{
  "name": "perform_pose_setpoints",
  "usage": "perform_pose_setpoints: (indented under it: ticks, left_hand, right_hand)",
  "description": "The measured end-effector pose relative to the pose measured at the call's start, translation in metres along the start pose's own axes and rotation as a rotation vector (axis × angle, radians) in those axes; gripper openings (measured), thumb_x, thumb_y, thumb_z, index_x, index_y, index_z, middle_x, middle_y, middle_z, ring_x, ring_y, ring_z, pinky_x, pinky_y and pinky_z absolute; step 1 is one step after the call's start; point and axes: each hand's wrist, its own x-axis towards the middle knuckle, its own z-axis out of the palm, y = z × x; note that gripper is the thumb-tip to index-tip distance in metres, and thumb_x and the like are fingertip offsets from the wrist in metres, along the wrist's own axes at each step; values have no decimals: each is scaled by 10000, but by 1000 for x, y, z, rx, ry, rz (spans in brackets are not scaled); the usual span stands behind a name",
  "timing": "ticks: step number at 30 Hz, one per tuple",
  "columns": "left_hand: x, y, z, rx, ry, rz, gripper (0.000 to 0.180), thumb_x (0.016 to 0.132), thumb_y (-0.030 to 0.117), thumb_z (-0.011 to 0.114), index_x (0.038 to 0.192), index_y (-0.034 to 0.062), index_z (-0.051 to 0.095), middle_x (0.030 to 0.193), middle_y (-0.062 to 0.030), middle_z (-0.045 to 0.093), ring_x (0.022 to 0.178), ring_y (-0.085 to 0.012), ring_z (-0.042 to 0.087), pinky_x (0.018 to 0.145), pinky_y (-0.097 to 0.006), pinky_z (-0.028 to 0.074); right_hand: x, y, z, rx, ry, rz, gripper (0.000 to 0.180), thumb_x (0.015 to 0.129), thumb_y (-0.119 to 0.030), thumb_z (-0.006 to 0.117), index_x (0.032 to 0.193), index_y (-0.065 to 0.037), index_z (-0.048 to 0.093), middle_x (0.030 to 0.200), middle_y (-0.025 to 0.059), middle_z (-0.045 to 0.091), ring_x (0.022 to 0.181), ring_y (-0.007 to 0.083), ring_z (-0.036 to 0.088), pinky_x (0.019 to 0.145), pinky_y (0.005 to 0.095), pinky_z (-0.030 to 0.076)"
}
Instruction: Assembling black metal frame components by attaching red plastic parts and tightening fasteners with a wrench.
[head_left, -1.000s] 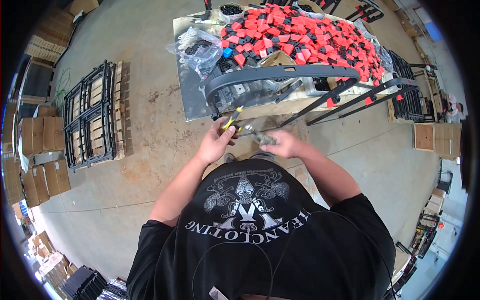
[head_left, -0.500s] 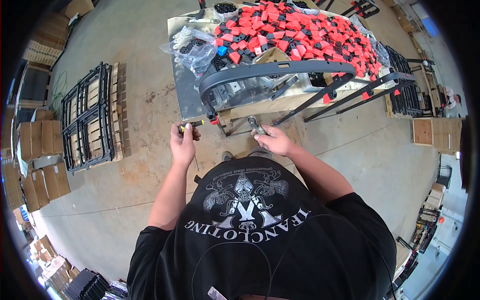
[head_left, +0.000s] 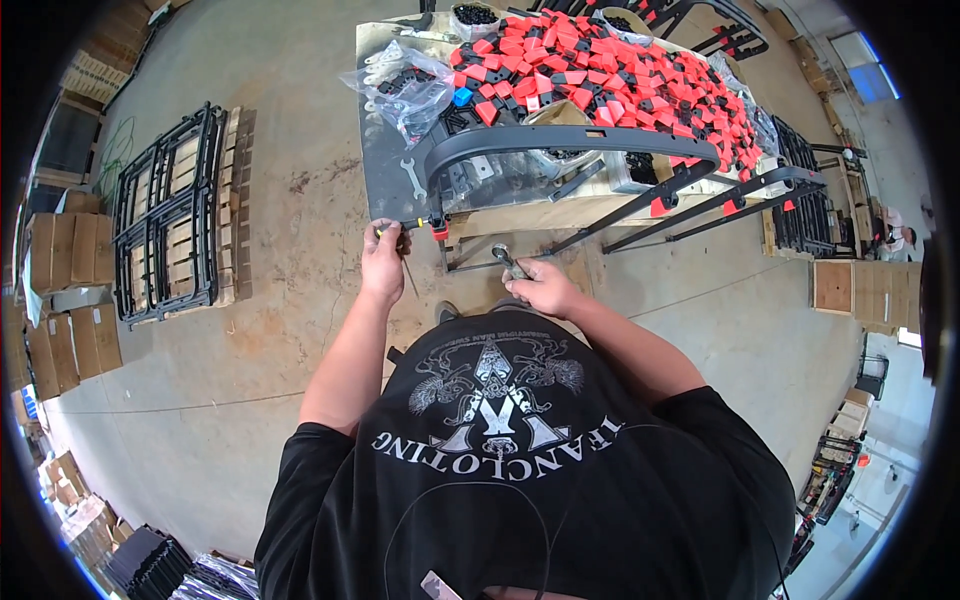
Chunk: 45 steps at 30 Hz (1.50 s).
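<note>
Slanting along its length, the wrench (head_left: pixel 511 265) points forward-left.

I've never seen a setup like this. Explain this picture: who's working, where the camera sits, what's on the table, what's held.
There is no machine: a person works with two bare hands. A wide fisheye camera on their head looks down, so straight edges bend. The left hand holds a yellow-and-black tool, pointing toward a red piece on a curved black frame; whether they touch is hard to tell. The right hand grips a metal tool with a round head. On the table lie a big pile of red and black parts, a clear plastic bag and an open-ended wrench.
</note>
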Motion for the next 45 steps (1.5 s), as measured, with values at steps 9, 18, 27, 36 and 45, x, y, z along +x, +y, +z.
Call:
perform_pose_setpoints:
  ticks: [9,18,27,36,45]
  left_hand:
    - [2,20,12,152,-43,-61,179,1014,137,553,1184,104,508,878,-32,575,677,-121,524,650,-292,459]
    - [-5,37,30,272,52,-184,139,1068,216,522,1185,142,521,753,21,489,505,-61,381,428,-242,320]
    - [0,45,39,213,20,-330,57,1032,189,568,1035,145,532,625,60,365,446,-55,294,390,-246,232]
    - [-1,48,37,331,70,-299,183,975,223,695,986,131,537,614,56,408,426,-52,320,372,-248,241]
    - [3,44,32,420,52,-266,242,936,239,749,991,86,570,603,31,466,400,-76,371,351,-273,291]
  right_hand:
    - [-9,9,-4,-86,112,75,131,936,-156,633,986,-36,650,804,-2,618,711,88,535,658,267,443]
    - [28,-22,30,94,58,126,116,936,-92,573,1040,-44,590,807,43,599,652,131,565,586,301,470]
    - [89,-41,68,-688,247,-122,410,893,-126,610,1223,86,490,1197,347,626,1150,489,620,986,518,496]
    - [83,-100,68,366,-166,385,222,924,-161,611,1054,14,573,955,190,672,895,351,713,720,498,583]
    - [79,-125,73,213,-151,359,237,936,-208,590,995,18,632,820,164,656,724,342,708,594,464,579]
